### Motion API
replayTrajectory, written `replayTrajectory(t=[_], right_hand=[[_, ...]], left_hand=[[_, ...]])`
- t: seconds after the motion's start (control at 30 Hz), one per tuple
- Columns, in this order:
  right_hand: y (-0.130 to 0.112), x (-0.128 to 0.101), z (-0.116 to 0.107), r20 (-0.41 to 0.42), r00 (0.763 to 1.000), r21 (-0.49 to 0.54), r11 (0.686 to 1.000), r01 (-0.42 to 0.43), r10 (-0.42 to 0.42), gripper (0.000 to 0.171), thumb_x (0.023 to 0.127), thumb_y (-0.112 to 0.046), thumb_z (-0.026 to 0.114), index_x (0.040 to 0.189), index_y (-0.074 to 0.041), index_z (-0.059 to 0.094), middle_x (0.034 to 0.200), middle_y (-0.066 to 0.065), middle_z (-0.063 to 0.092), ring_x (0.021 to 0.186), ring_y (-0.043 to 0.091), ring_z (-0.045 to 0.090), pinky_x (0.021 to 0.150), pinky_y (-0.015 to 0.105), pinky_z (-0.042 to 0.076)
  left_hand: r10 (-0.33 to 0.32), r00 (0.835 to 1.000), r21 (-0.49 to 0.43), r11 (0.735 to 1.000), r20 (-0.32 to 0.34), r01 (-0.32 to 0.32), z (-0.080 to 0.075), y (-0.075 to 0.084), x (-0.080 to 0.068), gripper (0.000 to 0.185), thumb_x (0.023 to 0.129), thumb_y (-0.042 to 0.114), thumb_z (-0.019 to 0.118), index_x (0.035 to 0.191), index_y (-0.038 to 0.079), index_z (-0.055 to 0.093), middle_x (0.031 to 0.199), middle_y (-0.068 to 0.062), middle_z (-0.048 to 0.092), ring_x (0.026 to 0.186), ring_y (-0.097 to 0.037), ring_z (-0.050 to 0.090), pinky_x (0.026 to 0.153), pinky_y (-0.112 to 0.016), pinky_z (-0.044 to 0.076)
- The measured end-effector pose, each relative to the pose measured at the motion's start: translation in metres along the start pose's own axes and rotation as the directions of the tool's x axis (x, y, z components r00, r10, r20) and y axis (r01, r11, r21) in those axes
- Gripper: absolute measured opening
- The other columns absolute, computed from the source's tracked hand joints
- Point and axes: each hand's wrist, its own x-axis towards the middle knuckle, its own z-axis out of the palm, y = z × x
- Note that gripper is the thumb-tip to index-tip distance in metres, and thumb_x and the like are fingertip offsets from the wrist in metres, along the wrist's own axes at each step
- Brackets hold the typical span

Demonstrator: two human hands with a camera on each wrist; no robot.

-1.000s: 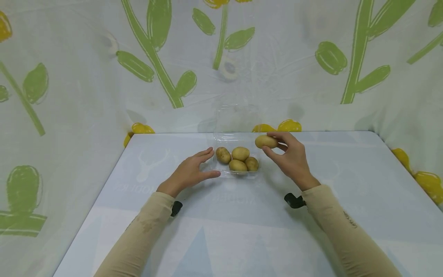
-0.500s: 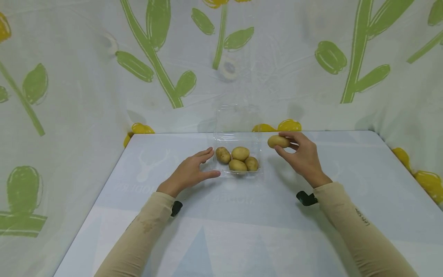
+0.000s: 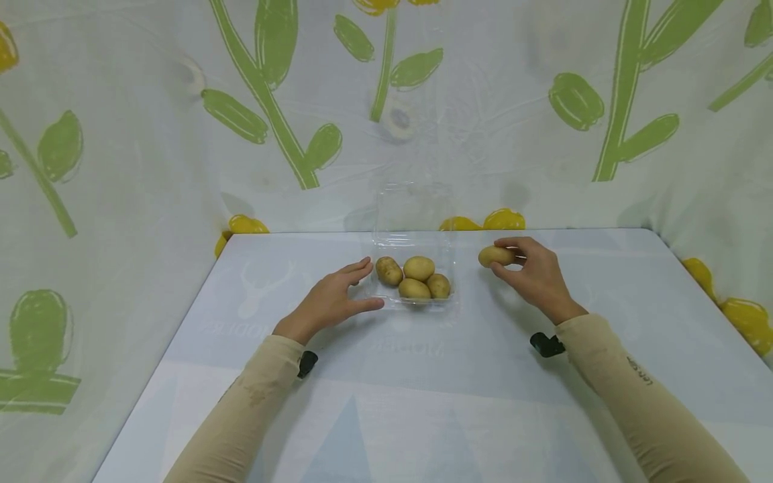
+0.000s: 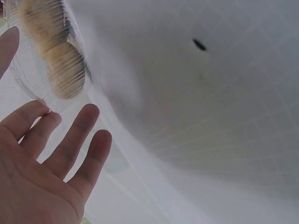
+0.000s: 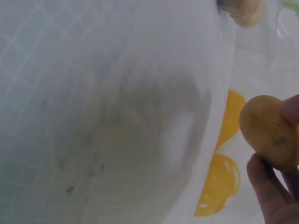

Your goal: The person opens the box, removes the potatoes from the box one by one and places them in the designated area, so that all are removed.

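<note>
Pinching a potato in my right hand, I rest my left hand, fingers spread, beside the clear clamshell box holding four potatoes.

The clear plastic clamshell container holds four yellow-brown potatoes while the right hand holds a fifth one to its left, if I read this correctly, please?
Not quite: the side is wrong. In the head view the right hand holds the fifth yellow-brown potato to the right of the clear plastic clamshell container, not its left. The container does hold four potatoes, and the left hand rests open at its left edge.
</note>
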Motion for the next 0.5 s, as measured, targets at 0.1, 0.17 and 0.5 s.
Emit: replayTrajectory(t=[0.1,0.17,0.5], right_hand=[[0.0028,0.0005,0.0002,0.03,0.999,-0.006,1.0,-0.026,0.026,0.038,0.087,-0.005,0.078,0.123,0.001,0.066,0.122,0.016,0.065,0.109,0.034,0.065,0.092,0.04,0.055],[0.0032,0.0009,0.0003,0.046,0.998,-0.004,0.999,-0.043,0.043,0.038,0.088,-0.005,0.077,0.124,0.002,0.065,0.123,0.017,0.064,0.11,0.036,0.064,0.094,0.045,0.054],[0.001,0.0059,0.0006,0.126,0.986,-0.074,0.992,-0.102,0.111,0.037,0.089,-0.008,0.076,0.124,0.0,0.066,0.124,0.019,0.064,0.109,0.038,0.064,0.093,0.051,0.052]], left_hand=[[0.002,1.0,-0.006,1.0,0.0,-0.002,-0.0003,-0.0002,-0.0004,0.09,0.086,0.062,0.072,0.157,0.017,0.039,0.164,0.007,0.029,0.149,-0.022,0.03,0.118,-0.047,0.03],[0.003,1.0,-0.008,1.0,-0.001,-0.003,-0.0005,-0.0002,-0.0006,0.091,0.086,0.063,0.072,0.157,0.016,0.039,0.164,0.007,0.029,0.149,-0.022,0.03,0.118,-0.047,0.03],[-0.003,1.0,-0.004,1.0,0.002,0.003,-0.0003,-0.0005,-0.0004,0.091,0.086,0.063,0.072,0.158,0.017,0.038,0.164,0.007,0.029,0.148,-0.021,0.033,0.118,-0.046,0.03]])
